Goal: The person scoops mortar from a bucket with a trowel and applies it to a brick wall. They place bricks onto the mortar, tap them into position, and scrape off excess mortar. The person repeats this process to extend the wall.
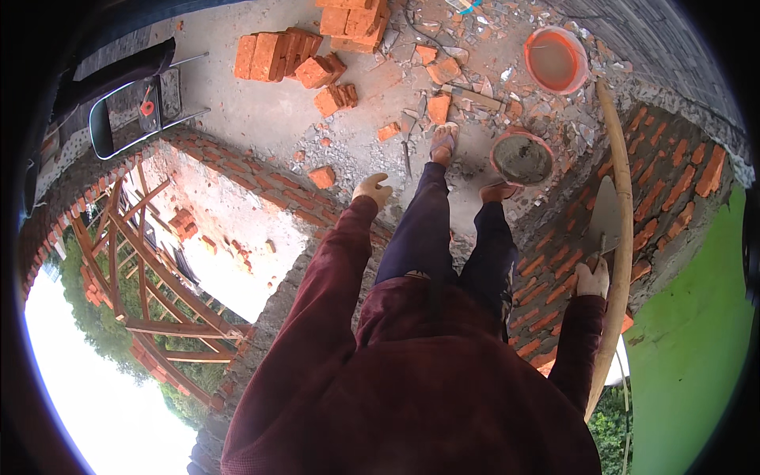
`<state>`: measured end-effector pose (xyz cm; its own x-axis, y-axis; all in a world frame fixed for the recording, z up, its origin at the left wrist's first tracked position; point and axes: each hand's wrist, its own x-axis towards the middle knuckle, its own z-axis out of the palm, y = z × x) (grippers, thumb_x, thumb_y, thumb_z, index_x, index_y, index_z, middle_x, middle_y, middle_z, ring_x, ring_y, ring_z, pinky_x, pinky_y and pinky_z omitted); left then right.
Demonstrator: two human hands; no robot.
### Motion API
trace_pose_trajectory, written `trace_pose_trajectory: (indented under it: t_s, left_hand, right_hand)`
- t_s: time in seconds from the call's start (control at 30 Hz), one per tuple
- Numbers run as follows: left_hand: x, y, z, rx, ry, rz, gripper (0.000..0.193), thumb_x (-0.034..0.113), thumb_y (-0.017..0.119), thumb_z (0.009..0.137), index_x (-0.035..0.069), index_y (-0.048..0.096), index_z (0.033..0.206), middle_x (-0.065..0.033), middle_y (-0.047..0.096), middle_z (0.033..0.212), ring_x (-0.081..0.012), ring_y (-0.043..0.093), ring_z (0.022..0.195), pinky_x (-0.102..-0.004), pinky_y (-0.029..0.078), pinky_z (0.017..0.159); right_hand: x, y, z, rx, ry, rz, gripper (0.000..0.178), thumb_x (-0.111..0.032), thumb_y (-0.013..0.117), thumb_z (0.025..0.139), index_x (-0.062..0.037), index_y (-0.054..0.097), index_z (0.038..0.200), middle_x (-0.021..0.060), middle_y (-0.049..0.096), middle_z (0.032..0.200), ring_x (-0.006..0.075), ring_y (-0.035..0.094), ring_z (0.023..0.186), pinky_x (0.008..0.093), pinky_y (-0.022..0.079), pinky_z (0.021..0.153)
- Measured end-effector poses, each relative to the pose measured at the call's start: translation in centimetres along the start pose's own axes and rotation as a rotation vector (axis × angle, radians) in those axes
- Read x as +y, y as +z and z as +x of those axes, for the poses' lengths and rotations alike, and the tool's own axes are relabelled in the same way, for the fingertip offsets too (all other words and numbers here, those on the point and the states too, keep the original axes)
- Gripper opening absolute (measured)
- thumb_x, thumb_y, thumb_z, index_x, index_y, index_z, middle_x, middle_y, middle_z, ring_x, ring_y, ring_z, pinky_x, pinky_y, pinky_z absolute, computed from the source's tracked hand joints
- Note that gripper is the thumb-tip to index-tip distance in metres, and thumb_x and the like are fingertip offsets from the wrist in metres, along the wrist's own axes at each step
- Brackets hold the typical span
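Note:
My left hand (372,190), in a pale glove, hangs out to the side with nothing in it, its fingers loosely apart, above a loose red brick (321,176) on the concrete slab. My right hand (592,279), also gloved, grips the handle of a trowel (606,214) whose flat grey blade lies against the brick wall (665,214) on my right. A round pan of grey mortar (522,157) sits just beyond my right foot.
A long wooden pole (620,237) leans along the wall beside the trowel. An orange bucket (556,59) stands further off. Stacks of bricks (277,55) and rubble cover the slab. A chair (127,103) stands at the left; the slab edge (261,178) drops off below.

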<state>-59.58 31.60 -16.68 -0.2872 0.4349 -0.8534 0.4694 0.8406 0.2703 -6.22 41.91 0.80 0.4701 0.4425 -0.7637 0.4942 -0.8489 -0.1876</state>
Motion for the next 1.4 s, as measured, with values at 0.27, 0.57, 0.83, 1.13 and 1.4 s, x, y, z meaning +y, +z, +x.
trace_pose_trajectory:
  t_s: [0.27, 0.57, 0.83, 1.13, 1.4]
  left_hand:
    - [-7.9, -10.9, -5.1, 0.119, -0.217, -0.041, 0.079, 0.045, 0.078, 0.080, 0.009, 0.052, 0.146, -0.0194, 0.063, 0.136, -0.0311, 0.063, 0.122, -0.0398, 0.049, 0.104]
    - [-9.1, -22.1, -0.4, 0.350, -0.123, 0.063, 0.103, 0.055, 0.082, 0.075, 0.006, 0.038, 0.154, -0.0207, 0.060, 0.138, -0.0327, 0.060, 0.126, -0.0416, 0.047, 0.106]
    - [4.9, -32.4, 19.2, 0.282, 0.271, 1.081, 0.108, 0.040, 0.088, 0.068, 0.016, 0.031, 0.156, -0.0163, 0.039, 0.155, -0.0378, 0.035, 0.145, -0.0490, 0.038, 0.116]
    - [24.8, -33.6, 46.5, 0.499, 0.503, 1.534, 0.133, 0.053, 0.088, 0.066, 0.022, 0.004, 0.164, -0.0147, 0.011, 0.170, -0.0392, 0.006, 0.157, -0.0560, 0.010, 0.125]
    - [27.9, -34.5, 47.6, -0.096, 0.628, 0.771, 0.102, 0.030, 0.084, 0.072, 0.011, 0.031, 0.157, -0.0138, 0.059, 0.134, -0.0303, 0.057, 0.125, -0.0429, 0.042, 0.110]
  right_hand:
    - [0.0, 9.4, 0.1, -0.029, 0.067, 0.317, 0.022, -0.012, 0.063, 0.084, -0.0063, 0.053, 0.102, 0.0059, 0.052, 0.066, 0.0175, 0.047, 0.040, 0.0345, 0.039, 0.038]
    - [-2.3, 16.9, -3.2, -0.132, -0.049, 0.672, 0.017, -0.011, 0.064, 0.085, -0.0077, 0.048, 0.090, 0.0037, 0.046, 0.059, 0.0186, 0.047, 0.039, 0.0348, 0.041, 0.037]
    - [-7.4, 32.6, -7.2, -0.199, 0.034, 0.818, 0.017, -0.013, 0.063, 0.090, -0.0048, 0.051, 0.100, 0.0050, 0.052, 0.069, 0.0164, 0.051, 0.042, 0.0323, 0.046, 0.039]
    - [-8.0, 51.8, -17.3, -0.408, 0.438, 0.822, 0.019, -0.014, 0.065, 0.086, -0.0034, 0.049, 0.090, 0.0057, 0.051, 0.067, 0.0176, 0.051, 0.042, 0.0329, 0.044, 0.041]
    - [-13.3, 49.7, -17.7, -0.287, 0.501, 1.012, 0.020, -0.011, 0.064, 0.083, 0.0004, 0.051, 0.094, 0.0066, 0.053, 0.067, 0.0175, 0.051, 0.042, 0.0309, 0.044, 0.039]
